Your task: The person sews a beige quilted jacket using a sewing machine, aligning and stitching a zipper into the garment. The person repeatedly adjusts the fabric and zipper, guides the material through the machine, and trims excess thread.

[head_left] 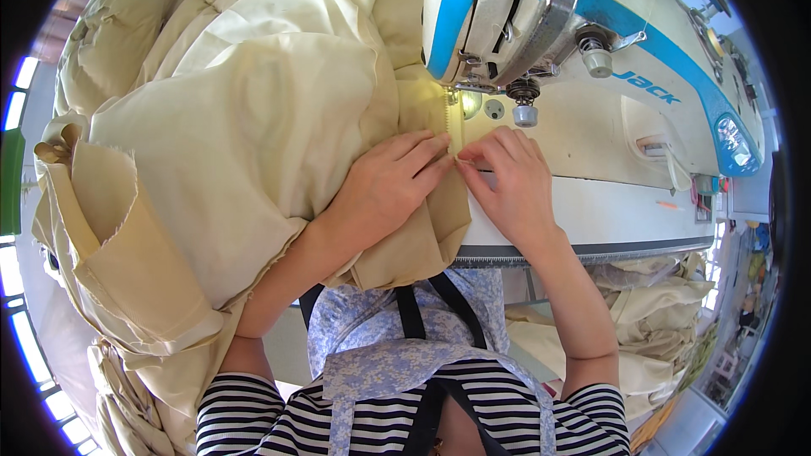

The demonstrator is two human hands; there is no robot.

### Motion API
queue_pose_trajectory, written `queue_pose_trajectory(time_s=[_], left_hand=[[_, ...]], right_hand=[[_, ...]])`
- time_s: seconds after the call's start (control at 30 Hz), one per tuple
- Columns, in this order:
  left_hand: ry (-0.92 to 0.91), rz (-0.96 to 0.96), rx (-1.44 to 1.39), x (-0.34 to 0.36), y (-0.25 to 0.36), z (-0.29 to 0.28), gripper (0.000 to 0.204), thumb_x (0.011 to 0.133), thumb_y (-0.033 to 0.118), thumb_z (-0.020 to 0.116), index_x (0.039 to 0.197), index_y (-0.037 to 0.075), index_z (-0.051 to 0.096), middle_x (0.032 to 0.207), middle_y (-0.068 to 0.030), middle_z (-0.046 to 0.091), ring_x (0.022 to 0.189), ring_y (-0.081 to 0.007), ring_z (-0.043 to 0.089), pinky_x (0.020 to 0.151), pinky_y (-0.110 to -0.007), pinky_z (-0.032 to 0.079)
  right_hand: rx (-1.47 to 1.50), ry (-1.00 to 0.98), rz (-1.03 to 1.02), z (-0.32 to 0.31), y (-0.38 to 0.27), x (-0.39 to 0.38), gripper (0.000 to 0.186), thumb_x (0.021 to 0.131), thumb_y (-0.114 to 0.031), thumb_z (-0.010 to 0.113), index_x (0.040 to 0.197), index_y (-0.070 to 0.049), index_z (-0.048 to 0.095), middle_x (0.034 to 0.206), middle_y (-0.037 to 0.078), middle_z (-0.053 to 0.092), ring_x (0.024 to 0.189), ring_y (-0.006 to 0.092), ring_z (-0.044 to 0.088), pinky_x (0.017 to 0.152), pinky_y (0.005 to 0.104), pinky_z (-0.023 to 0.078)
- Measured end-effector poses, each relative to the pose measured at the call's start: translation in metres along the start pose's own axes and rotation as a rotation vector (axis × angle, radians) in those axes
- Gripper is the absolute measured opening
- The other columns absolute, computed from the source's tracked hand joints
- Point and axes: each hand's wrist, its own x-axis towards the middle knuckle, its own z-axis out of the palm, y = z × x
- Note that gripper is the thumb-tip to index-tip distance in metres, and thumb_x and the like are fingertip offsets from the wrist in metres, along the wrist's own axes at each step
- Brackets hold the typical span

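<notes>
A large heap of beige fabric lies over the left side of the sewing table, its folded near edge hanging over the front. Along its right edge a pale zipper tape with a row of teeth runs up under the lit needle area of the white and blue sewing machine. My left hand rests on the cloth, its fingers bent and closed on the fabric beside the tape. Just right of it, my right hand pinches the tape's edge between thumb and fingertips. The fingertips of both hands nearly meet below the needle area.
A ruler strip runs along the table's front edge. More beige cloth is piled below the table at right. Frayed fabric layers hang at far left. Small items lie at the table's right end.
</notes>
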Motion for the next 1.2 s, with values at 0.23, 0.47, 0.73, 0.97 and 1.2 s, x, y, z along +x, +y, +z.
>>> queue_pose_trajectory(time_s=[0.23,0.47,0.73,0.97,1.2], left_hand=[[0.012,0.0,-0.02,0.0008,-0.0003,-0.0014,0.037,0.082,0.009,0.06,0.118,0.007,0.068,0.13,-0.0063,0.065,0.118,-0.0261,0.064,0.096,-0.035,0.055],[0.009,0.003,-0.024,0.0002,-0.0008,-0.0018,0.037,0.081,0.009,0.061,0.118,0.007,0.068,0.129,-0.0063,0.066,0.117,-0.0263,0.064,0.096,-0.036,0.055],[0.016,0.008,-0.018,0.0006,-0.0009,-0.0016,0.037,0.081,0.01,0.061,0.117,0.007,0.068,0.129,-0.0066,0.066,0.117,-0.0259,0.064,0.096,-0.035,0.055],[0.021,0.022,0.002,0.0003,-0.0003,-0.0021,0.037,0.081,0.01,0.06,0.117,0.007,0.068,0.129,-0.0068,0.066,0.117,-0.0259,0.064,0.097,-0.035,0.055],[0.02,0.018,-0.001,0.0007,-0.0002,-0.0022,0.037,0.081,0.01,0.06,0.116,0.007,0.068,0.128,-0.0067,0.066,0.117,-0.0257,0.064,0.097,-0.035,0.055]], right_hand=[[0.005,0.005,0.028,-0.0008,-0.0025,-0.0017,0.022,0.078,-0.015,0.079,0.093,-0.011,0.064,0.091,0.002,0.057,0.086,0.0225,0.059,0.075,0.038,0.044],[0.072,-0.022,0.045,-0.0009,-0.0048,-0.0021,0.02,0.078,-0.012,0.077,0.094,-0.011,0.064,0.088,0.001,0.058,0.085,0.0209,0.06,0.075,0.0366,0.043],[0.089,-0.051,0.094,-0.0001,-0.0049,-0.0016,0.018,0.081,-0.01,0.074,0.097,-0.011,0.065,0.09,0.002,0.058,0.085,0.0222,0.061,0.076,0.0379,0.045],[0.026,0.086,0.003,0.0033,-0.0067,-0.0029,0.016,0.081,-0.01,0.075,0.094,-0.01,0.067,0.092,0.004,0.057,0.083,0.0248,0.059,0.072,0.0387,0.051],[-0.001,0.04,-0.062,-0.0005,-0.0054,-0.0039,0.017,0.078,-0.011,0.077,0.09,-0.01,0.066,0.089,0.002,0.057,0.082,0.023,0.059,0.071,0.0372,0.05]])
